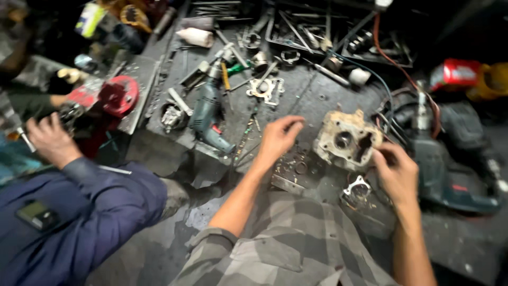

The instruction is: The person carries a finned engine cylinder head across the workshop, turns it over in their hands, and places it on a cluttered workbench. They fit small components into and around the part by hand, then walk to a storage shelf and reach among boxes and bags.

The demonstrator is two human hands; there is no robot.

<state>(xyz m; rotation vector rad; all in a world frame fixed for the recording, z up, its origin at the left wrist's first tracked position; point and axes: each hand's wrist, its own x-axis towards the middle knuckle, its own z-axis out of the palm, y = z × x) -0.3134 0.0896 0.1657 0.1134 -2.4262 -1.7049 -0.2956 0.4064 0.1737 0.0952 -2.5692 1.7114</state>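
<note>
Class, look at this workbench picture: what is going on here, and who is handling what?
A person in a checked shirt works at a cluttered, greasy workbench. Their right hand touches the edge of a worn metal housing; whether it grips it is unclear. Their left hand hovers beside it, fingers curled. A power drill and a flat gasket lie further back. On the left, a co-worker's hand handles a red part.

My right hand (396,172) pinches the edge of the grimy housing (346,139) on the bench (312,95), my left hand (278,139) hovers beside it, fingers curled, near a drill (208,111)
</note>
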